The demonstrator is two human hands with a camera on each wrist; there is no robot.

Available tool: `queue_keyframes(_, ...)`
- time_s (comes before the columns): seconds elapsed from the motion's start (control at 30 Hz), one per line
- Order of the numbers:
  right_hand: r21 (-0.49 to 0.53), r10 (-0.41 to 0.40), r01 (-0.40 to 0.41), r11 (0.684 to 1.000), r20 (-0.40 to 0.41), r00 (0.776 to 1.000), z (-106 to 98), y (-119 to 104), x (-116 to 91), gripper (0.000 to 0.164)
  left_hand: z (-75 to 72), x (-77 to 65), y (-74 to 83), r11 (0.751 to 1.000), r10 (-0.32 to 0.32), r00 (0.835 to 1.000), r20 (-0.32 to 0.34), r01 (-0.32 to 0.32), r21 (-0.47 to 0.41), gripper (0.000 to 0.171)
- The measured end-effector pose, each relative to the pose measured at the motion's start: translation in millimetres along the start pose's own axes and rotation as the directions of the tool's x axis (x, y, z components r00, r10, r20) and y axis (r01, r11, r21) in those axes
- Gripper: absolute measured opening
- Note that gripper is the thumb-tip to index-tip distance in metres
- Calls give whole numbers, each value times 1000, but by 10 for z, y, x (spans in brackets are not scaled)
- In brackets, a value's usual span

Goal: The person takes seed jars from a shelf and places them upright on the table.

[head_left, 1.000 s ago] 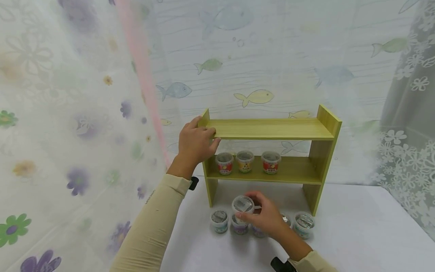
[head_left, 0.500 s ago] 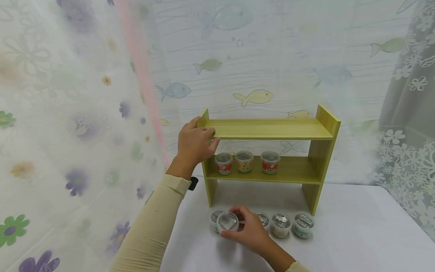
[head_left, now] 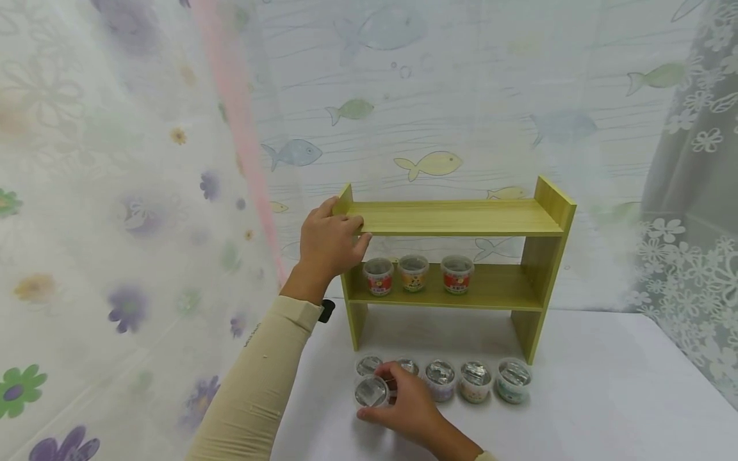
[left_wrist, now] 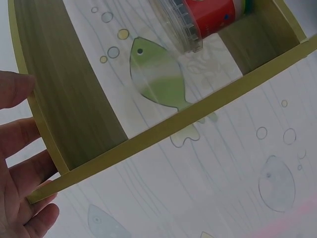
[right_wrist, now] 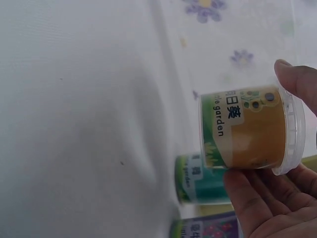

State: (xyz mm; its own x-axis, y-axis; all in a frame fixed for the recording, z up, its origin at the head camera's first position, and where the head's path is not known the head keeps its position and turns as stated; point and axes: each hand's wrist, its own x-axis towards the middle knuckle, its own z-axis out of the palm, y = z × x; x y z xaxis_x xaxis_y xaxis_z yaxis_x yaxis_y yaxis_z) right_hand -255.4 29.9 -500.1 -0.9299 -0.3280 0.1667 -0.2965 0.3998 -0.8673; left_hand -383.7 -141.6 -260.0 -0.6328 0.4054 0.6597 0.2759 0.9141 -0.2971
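Observation:
My right hand (head_left: 406,403) grips a small lidded plastic cup (head_left: 371,391), thumb on one side and fingers on the other. The right wrist view shows its orange label printed with "garden" and a clear lid on the cup (right_wrist: 247,131). It is in front of the leftmost cup of the table row, a teal-labelled cup (right_wrist: 205,181). My left hand (head_left: 328,240) holds the upper left corner of a yellow-green wooden shelf (head_left: 455,218). In the left wrist view its fingers (left_wrist: 22,136) curl over the edge of the side panel.
Several foil-topped cups stand in a row on the white table, including a purple one (head_left: 441,382) and a green one (head_left: 514,382). On the middle shelf board stand a red cup (head_left: 378,278), an orange cup (head_left: 413,275) and another red cup (head_left: 457,276). Patterned curtains (head_left: 450,96) hang behind.
My right hand has carried the cup left and down, from above the row to in front of its left end. The row cups behind it show more. My left hand stays on the shelf.

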Motion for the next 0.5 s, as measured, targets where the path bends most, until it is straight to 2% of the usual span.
queue_keyframes(0.3, 15, -11, 11, 1000, 16, 1000, 175, 122, -10, 69, 13, -7, 6, 1000, 8, 1000, -11, -8, -2, 30)
queue_keyframes(0.5, -21, -76, 76, 997, -6, 997, 246, 172, -13, 72, 2, -9, -3, 1000, 12, 999, -33, -12, 5, 29)
